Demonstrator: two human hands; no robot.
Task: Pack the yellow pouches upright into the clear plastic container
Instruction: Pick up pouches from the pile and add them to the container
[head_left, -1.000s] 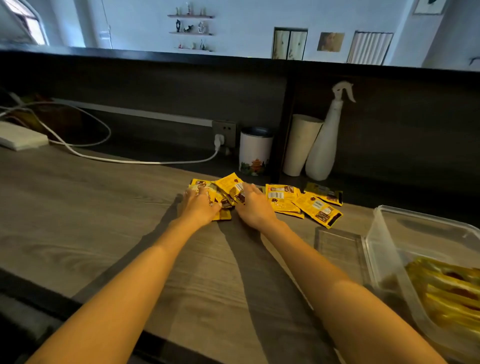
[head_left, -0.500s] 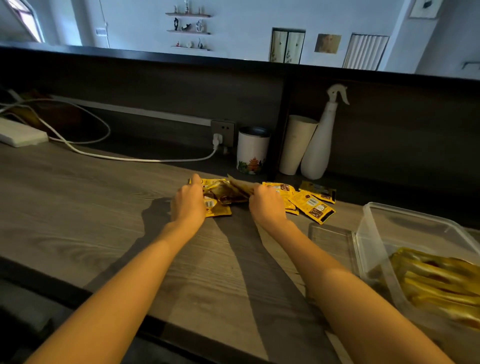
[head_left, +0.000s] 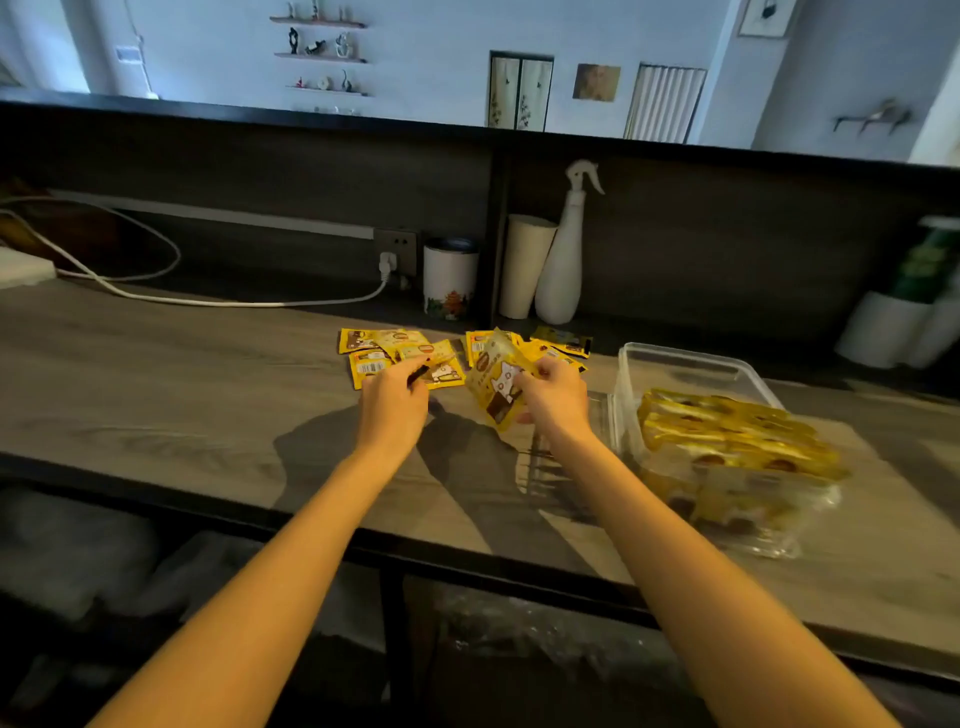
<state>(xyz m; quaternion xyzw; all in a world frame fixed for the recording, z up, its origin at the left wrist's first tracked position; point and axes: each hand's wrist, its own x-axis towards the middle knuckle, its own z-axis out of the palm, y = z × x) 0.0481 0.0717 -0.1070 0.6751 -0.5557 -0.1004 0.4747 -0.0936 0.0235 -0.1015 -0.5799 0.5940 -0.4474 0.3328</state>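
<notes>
Right hand (head_left: 553, 402) curls around a lifted pouch (head_left: 496, 384), thumb on the printed front and fingers behind, so the pouch is off the wooden table (head_left: 156, 395) and tilted. Left hand (head_left: 392, 410) has thumb and forefinger closed together and looks to pinch an edge-on pouch (head_left: 439, 360) by its rim; the grip is small and a bit blurred.

The loose pouches (head_left: 387, 345) lie flat and overlapping at 12 o'clock of the left hand. A second cluster (head_left: 563, 343) sits at 12 o'clock of the right hand. The clear plastic container (head_left: 675, 358) is at 3 o'clock of the right hand, near it but apart. The packed pouches (head_left: 727, 431) stand on edge in rows in the container's near half; the far half looks free. A flat clear lid (head_left: 571, 467), I think, lies between the right forearm and the container.

Handling, as a judgement:
- The pouches look light, thin and floppy, with glossy film that is likely slippery.
- A pouch probably bends if held by 1 corner.
- The best hold is a pinch across the top seam, or both side seams, so it hangs straight.
- It can then slide down beside the last row.
- The standing rows may tip over if bumped.
</notes>
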